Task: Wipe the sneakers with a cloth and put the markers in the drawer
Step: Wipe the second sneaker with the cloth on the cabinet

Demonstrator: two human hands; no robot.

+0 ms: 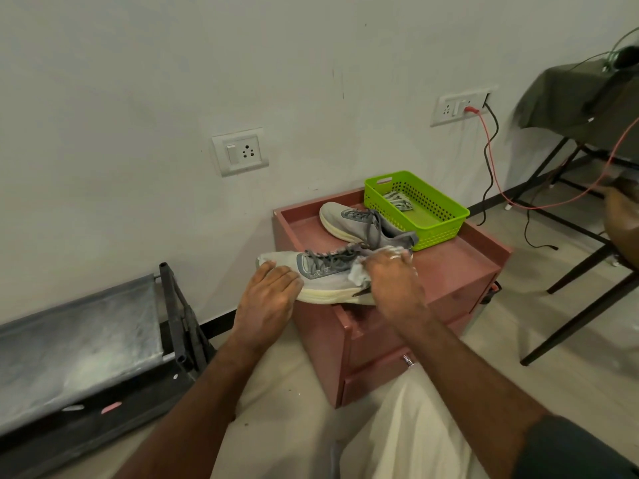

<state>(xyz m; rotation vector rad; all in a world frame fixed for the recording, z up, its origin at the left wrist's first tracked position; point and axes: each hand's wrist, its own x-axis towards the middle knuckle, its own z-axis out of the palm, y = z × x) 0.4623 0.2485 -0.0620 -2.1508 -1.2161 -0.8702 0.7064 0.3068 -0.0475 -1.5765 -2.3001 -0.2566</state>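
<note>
A sneaker [325, 274] is steadied under the flat left hand [268, 293] while a cloth [359, 274], gripped by the right hand [394, 281], is best drawn firmly along its side.

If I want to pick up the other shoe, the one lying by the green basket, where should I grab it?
Probably at the heel end of the far sneaker, reaching from the front right. It sits upright on the cabinet top, toe toward the wall, heel toward the green basket. The open collar by the heel gives fingers something to hook. The laces look loose, so avoid them.
</note>
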